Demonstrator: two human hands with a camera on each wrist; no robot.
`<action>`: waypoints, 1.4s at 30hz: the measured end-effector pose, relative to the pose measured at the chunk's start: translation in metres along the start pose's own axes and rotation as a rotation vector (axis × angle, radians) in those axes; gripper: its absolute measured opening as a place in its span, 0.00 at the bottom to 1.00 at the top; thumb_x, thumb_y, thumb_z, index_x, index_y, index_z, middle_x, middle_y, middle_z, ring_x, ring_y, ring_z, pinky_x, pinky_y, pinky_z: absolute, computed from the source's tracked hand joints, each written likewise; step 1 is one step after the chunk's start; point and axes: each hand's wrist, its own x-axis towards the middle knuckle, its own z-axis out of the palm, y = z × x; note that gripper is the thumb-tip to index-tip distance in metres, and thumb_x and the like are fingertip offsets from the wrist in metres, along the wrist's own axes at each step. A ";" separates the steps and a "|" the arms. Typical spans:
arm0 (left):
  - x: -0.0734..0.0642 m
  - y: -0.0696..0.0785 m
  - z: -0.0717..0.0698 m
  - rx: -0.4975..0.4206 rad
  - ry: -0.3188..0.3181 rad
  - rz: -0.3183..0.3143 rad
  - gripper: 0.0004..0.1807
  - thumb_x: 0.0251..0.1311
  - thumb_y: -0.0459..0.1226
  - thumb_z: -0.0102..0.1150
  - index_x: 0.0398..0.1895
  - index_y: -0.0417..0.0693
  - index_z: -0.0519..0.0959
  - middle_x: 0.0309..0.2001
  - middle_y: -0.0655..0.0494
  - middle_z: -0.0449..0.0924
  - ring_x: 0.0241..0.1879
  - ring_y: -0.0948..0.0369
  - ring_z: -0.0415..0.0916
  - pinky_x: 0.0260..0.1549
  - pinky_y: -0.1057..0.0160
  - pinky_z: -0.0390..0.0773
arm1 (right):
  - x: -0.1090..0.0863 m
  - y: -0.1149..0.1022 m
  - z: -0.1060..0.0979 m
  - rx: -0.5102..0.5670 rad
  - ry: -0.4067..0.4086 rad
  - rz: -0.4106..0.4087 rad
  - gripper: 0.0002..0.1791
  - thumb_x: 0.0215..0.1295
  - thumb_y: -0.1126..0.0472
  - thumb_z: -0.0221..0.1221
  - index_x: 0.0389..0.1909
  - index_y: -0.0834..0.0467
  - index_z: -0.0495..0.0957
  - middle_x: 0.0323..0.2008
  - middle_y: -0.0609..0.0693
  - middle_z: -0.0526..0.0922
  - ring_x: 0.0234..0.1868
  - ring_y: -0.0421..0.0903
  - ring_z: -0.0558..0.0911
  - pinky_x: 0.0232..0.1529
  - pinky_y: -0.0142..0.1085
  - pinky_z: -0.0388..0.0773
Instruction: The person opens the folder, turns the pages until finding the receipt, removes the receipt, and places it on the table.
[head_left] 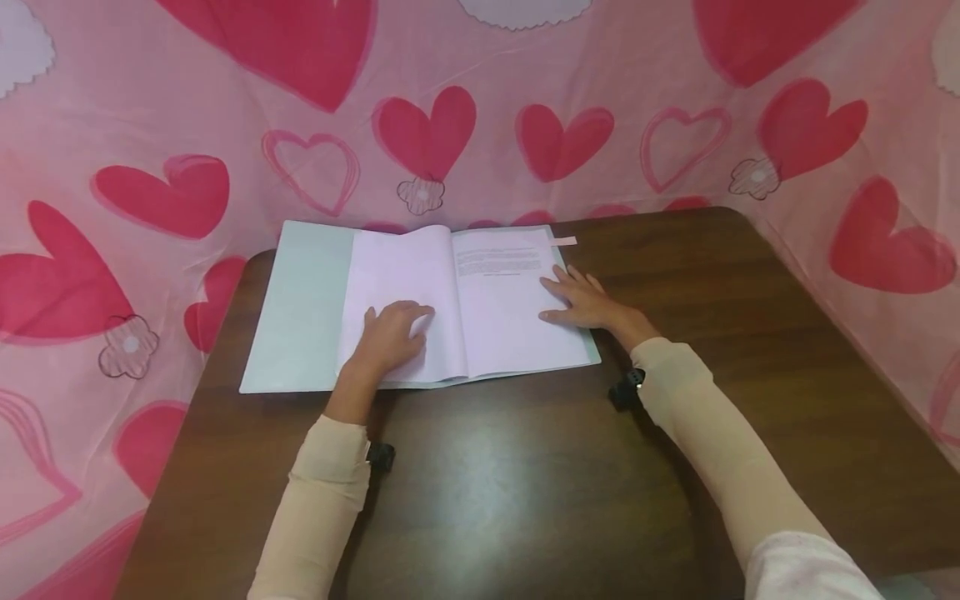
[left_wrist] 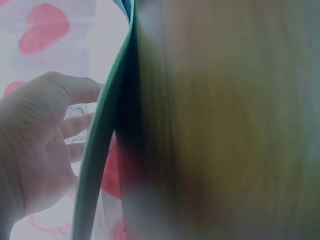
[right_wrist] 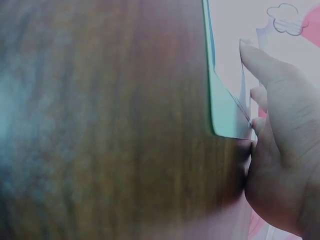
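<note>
A pale green folder (head_left: 303, 308) lies spread out on the table, with white paper sheets inside it. My left hand (head_left: 390, 337) rests over the left-hand sheet (head_left: 405, 267), its fingers loosely bent and nothing gripped. On the other side, my right hand (head_left: 581, 302) lies with spread fingers across the outer edge of the right-hand page (head_left: 502, 325), which carries a short block of print near its top. A pink paper tab (head_left: 564, 241) sticks out beyond that page's upper right corner. The right wrist view shows my thumb (right_wrist: 267, 65) over the sheets near the folder's corner (right_wrist: 225, 117).
The dark wooden table (head_left: 480, 483) extends in front of the folder and to its right. Behind it hangs a pink cloth (head_left: 495, 67) printed with red hearts. A small black device (head_left: 381, 457) sits at the left wrist and another black device (head_left: 624, 392) at the right.
</note>
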 end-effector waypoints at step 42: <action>0.011 0.034 0.015 0.003 -0.234 -0.050 0.53 0.46 0.68 0.66 0.79 0.75 0.58 0.84 0.44 0.36 0.81 0.32 0.26 0.70 0.21 0.29 | -0.003 0.005 -0.004 -0.011 0.012 -0.009 0.51 0.65 0.32 0.56 0.83 0.45 0.45 0.85 0.51 0.34 0.84 0.58 0.30 0.81 0.60 0.25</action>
